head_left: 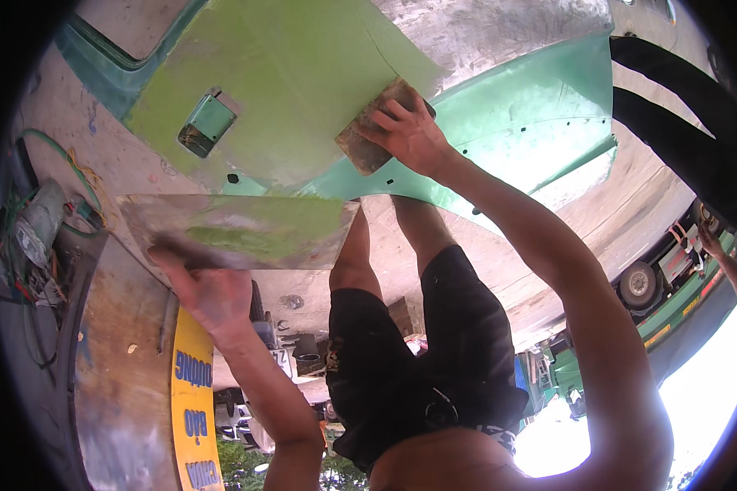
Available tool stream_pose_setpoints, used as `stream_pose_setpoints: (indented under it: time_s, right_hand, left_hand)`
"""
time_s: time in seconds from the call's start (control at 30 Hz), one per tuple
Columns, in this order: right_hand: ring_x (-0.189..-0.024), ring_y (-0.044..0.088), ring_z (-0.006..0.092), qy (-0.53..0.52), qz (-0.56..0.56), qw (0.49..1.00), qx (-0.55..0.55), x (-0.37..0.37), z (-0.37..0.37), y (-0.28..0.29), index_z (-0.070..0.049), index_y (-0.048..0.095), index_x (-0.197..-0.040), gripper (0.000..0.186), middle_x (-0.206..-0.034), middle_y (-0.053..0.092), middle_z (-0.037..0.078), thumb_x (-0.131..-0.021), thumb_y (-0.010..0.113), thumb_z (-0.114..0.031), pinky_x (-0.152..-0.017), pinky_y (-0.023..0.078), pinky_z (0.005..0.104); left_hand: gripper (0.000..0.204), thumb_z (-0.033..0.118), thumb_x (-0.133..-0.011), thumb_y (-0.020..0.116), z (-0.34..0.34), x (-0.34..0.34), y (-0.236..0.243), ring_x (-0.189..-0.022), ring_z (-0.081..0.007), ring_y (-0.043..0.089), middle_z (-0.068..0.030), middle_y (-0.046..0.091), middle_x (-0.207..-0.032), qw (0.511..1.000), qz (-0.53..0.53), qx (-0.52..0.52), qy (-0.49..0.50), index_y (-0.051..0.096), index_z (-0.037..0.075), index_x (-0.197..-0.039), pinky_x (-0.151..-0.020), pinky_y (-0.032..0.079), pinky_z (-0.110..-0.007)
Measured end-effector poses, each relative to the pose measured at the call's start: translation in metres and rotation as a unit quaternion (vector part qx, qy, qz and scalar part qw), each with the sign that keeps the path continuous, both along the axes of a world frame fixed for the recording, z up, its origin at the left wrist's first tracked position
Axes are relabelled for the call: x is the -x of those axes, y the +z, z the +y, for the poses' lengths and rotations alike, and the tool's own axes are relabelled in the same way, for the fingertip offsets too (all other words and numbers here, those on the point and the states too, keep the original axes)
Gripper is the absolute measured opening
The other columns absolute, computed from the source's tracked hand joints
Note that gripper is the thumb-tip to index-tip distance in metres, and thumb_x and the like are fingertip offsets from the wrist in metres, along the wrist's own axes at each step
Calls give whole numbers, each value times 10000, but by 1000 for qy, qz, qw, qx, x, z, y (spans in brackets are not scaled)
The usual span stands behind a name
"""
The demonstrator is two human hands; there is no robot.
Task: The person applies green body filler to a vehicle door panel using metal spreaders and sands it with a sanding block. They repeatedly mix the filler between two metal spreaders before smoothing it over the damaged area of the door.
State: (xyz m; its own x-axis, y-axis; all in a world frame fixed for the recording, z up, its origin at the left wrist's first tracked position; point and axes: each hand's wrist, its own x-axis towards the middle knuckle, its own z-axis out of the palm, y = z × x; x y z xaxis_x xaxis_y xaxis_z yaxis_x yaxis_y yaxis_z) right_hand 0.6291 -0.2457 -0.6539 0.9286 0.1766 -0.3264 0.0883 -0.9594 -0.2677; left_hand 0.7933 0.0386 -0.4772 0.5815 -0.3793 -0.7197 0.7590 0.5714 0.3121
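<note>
My right hand (415, 137) is closed on a brown, stained rectangular putty spreader (359, 150). The spreader lies against a vehicle door panel (278, 90), over the edge between its dull light-green filler and shinier teal paint. A recessed handle opening (209, 123) is set into the panel, left of the spreader. Lower left, my left hand (214, 296) grips the near edge of a flat mixing board (323, 245), fingers partly hidden beneath it. A smear of green putty (241, 238) sits on the board, which is held just below the panel.
Another person's dark-trousered legs (671, 123) stand at the upper right, beside the panel. At the far left are a grey tool (42, 217) and a looped green hose (61, 141). A yellow sign (192, 401) is at the lower left. A truck wheel (637, 284) shows at the right.
</note>
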Motion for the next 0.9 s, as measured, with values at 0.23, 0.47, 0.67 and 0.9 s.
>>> stream_pose_setpoints:
  time_s: [0.23,0.47,0.67,0.9]
  right_hand:
    - [-1164,492,196,39,-42,998,35,29,-69,18,-349,573,-1326,504,-1126,504,0,-831,593,-252,-1096,376,539]
    - [-1068,563,218,-119,-98,988,34,-167,-142,-1,-314,677,-1219,500,-1041,603,13,-813,593,-33,-928,476,432]
    - [-1002,660,275,-146,-61,985,72,-305,-163,-66,-176,752,-945,206,-1053,698,86,-882,556,-185,-815,521,485]
    - [-966,643,285,-21,-154,988,11,-193,-112,-46,-202,745,-963,210,-975,675,70,-867,559,-194,-812,509,476]
  left_hand:
    - [723,629,-958,464,-39,4,17,-1369,-207,354,4,377,-1512,972,26,-231,-5,332,175,-1505,-1173,237,-434]
    - [761,636,-946,480,-48,18,1,-1358,-215,355,-6,396,-1502,984,12,-171,-50,323,153,-1513,-1158,241,-433]
    - [751,633,-956,463,-52,28,-1,-1354,-213,356,-2,382,-1509,981,-15,-129,-148,313,156,-1516,-1154,242,-432]
    - [736,627,-960,464,-63,30,2,-1353,-204,362,1,380,-1509,977,38,-197,-77,321,165,-1514,-1145,272,-421]
